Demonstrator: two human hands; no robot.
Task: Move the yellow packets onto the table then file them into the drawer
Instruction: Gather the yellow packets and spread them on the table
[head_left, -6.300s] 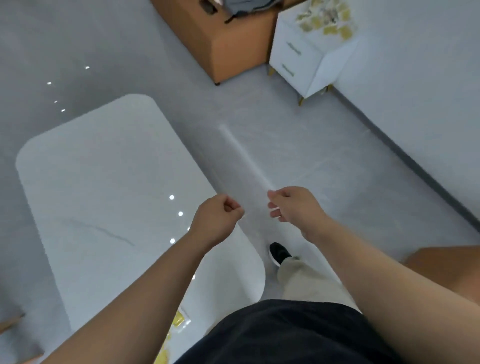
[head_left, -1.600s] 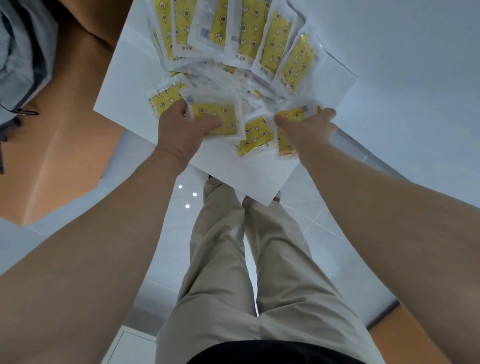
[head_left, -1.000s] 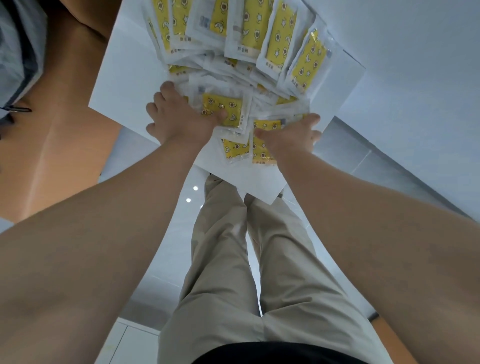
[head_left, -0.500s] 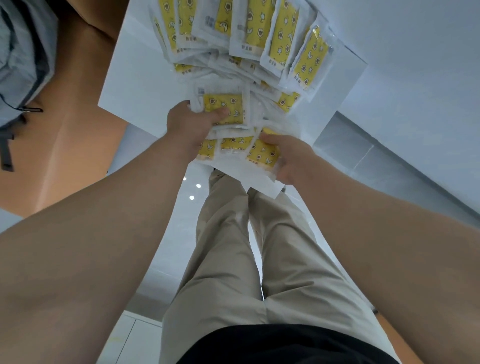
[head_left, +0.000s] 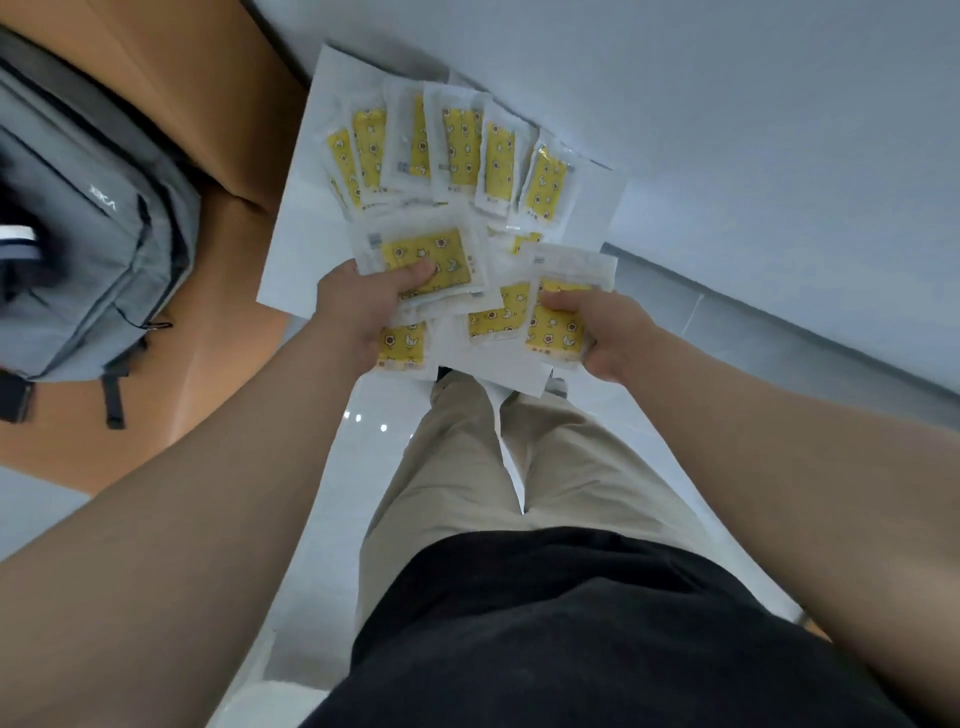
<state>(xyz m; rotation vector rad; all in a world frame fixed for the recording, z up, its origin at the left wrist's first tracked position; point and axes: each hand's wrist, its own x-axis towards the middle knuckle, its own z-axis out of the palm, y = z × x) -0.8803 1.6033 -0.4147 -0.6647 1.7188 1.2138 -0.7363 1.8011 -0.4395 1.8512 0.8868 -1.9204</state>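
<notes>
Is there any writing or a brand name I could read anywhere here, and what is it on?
Grey backpack: a small white logo, seen reversed or upside down and too blurred to read for certain.
Yellow packets: small printed squares like codes and tiny dark print on the white borders, too small to read.
Nothing else shows text.
</notes>
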